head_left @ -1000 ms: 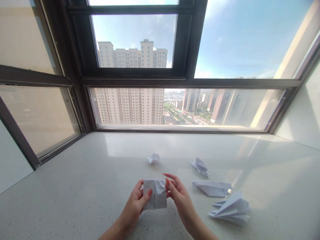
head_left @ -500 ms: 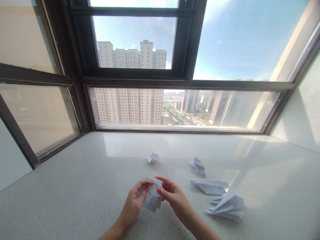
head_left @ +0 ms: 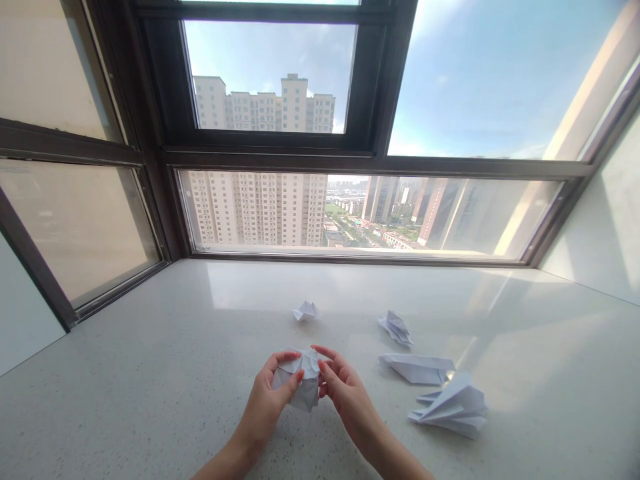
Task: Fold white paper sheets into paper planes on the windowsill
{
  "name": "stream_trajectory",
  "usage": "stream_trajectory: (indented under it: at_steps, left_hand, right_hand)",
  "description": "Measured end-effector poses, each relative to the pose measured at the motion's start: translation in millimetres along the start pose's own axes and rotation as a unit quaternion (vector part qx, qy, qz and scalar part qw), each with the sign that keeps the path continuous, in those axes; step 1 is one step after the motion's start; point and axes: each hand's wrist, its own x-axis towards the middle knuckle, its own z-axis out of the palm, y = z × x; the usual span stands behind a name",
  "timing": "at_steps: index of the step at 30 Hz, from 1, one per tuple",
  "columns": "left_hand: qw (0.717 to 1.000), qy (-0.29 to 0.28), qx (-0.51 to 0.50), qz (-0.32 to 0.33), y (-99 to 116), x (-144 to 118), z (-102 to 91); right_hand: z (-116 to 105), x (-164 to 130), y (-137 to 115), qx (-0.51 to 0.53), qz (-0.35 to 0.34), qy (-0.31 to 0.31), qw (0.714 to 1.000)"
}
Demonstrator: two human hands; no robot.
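The left hand is gripping a seemingly part-folded paper, the right hand pinching its edge; four finished-looking pieces are lying between twelve and three o'clock.

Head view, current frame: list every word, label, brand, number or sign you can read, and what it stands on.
Nothing can be read.
Small dark mark at the lower left corner of the low window pane: too small to tell whether it is lettering.
Buildings outside: any signs are too small to read.
Folded paper in the left hand, with the right hand at its edge: no printing shows.
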Motion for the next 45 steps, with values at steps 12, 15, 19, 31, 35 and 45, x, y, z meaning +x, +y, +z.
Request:
stream_trajectory:
  at_steps: [12, 15, 19, 31, 35, 45]
  left_hand:
    - [0.998, 0.015, -0.067, -0.016, -8.2, -8.4, 15.9]
    - [0.997, 0.025, -0.066, -0.026, -18.0, -6.1, 17.7]
    - [0.997, 0.041, -0.057, -0.033, -23.6, -4.2, 17.3]
    - [0.995, 0.083, -0.021, 0.042, -6.6, -8.0, 13.6]
    - [0.996, 0.073, 0.0, 0.054, -2.6, -8.7, 10.5]
    - [0.995, 0.025, 0.037, 0.094, 5.7, -14.6, 2.6]
  right_hand:
    - [-7.7, -2.1, -3.1, -0.067, -0.068, -0.003, 0.995]
    - [-12.8, -1.3, -1.5, -0.088, -0.066, -0.013, 0.994]
    - [-13.6, -2.2, 0.2, -0.084, -0.067, -0.018, 0.994]
    - [5.1, -10.5, 7.2, -0.013, -0.087, 0.044, 0.995]
    - [7.9, -13.2, 11.1, -0.025, -0.108, 0.028, 0.993]
    - [6.7, -18.4, 6.7, -0.082, -0.134, 0.092, 0.983]
